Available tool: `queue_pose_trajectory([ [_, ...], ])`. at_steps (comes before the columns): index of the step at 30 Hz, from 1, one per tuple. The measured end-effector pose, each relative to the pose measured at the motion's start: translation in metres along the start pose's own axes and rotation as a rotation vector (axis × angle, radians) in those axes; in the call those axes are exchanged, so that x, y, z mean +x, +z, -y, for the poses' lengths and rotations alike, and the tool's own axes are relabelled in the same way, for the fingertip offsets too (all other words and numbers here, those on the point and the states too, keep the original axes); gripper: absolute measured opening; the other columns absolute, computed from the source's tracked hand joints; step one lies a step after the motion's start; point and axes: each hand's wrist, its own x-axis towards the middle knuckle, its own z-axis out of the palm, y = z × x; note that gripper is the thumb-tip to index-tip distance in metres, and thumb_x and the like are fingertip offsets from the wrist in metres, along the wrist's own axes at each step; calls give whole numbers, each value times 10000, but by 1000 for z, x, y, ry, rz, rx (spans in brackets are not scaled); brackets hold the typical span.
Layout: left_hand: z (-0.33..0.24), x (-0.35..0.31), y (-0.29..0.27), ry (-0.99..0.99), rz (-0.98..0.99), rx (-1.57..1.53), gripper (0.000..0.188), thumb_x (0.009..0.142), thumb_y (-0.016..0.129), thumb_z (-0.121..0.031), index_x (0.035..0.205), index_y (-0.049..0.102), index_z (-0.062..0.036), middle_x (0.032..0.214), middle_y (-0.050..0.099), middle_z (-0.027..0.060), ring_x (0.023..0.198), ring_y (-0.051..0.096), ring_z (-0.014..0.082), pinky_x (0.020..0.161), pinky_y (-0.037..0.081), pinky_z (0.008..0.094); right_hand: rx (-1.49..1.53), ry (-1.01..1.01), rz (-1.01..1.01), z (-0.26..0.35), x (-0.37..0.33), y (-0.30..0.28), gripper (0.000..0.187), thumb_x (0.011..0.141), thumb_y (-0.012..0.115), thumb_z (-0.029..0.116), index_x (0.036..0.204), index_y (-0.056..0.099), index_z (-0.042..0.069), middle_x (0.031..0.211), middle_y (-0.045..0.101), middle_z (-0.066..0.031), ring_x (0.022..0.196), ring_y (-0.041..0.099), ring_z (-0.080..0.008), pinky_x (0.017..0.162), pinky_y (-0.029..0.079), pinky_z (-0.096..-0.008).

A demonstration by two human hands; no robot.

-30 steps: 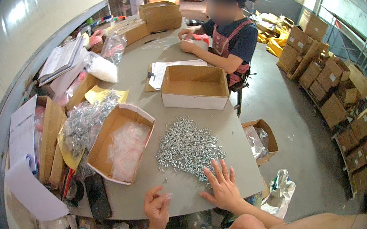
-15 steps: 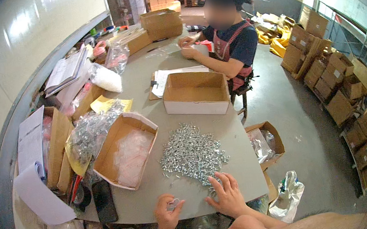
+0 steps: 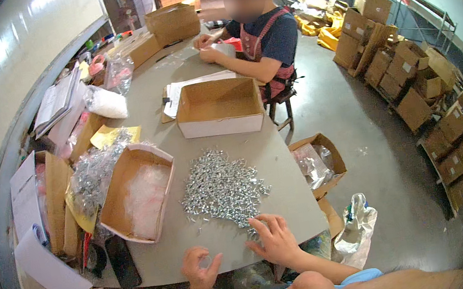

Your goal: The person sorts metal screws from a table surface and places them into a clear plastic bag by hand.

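Observation:
A heap of small silver metal parts, which look like screws [image 3: 219, 184], lies on the grey table [image 3: 177, 264]. My right hand [image 3: 278, 243] is at the heap's near edge, fingers spread, with the fingertips among a few loose pieces. My left hand [image 3: 199, 270] is by the table's near edge, thumb and fingers curled around what looks like a small clear plastic bag [image 3: 205, 262]; most of it is hidden. To the left of the heap, an open cardboard box [image 3: 112, 211] contains a stack of clear plastic bags [image 3: 147, 197].
Beyond the heap stands an open white-sided box [image 3: 220, 126]. A co-worker [image 3: 264, 39] sits at the far right side, hands together. Bagged metal parts [image 3: 96, 169], papers [image 3: 26, 197] and a black phone [image 3: 122, 260] crowd the left. A carton [image 3: 335, 165] stands right of the table.
The view has shifted, so the table appears further left and higher. My left hand's fingers look a little more apart around the clear bag. My right hand stays at the heap's near edge.

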Motion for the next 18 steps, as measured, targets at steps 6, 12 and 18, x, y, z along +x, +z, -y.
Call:
queue_pose_trajectory([
  [6, 4, 5, 3, 77, -41, -15, 206, 777, 724, -98, 898, 561, -60, 881, 621, 107, 746, 574, 223, 653, 472, 321, 48, -2, -60, 1, 2, 2, 530, 800, 710, 288, 1242, 504, 79, 1155, 519, -122, 1061, 494, -334, 904, 432, -442],
  [12, 3, 6, 5, 137, 18, 106, 159, 809, 675, -80, 902, 548, -59, 871, 607, 113, 753, 575, 265, 705, 472, 361, 41, -15, -90, -3, 1, 6, 499, 803, 703, 285, 1219, 522, 78, 1146, 525, -123, 1055, 499, -332, 903, 432, -442],
  [18, 7, 7, 7, 170, 25, 165, 229, 775, 705, -140, 913, 538, -66, 850, 589, 109, 762, 554, 299, 718, 438, 407, 31, -9, -100, -4, 0, 7, 478, 802, 697, 281, 1207, 536, 86, 1138, 535, -115, 1053, 506, -328, 896, 439, -440],
])
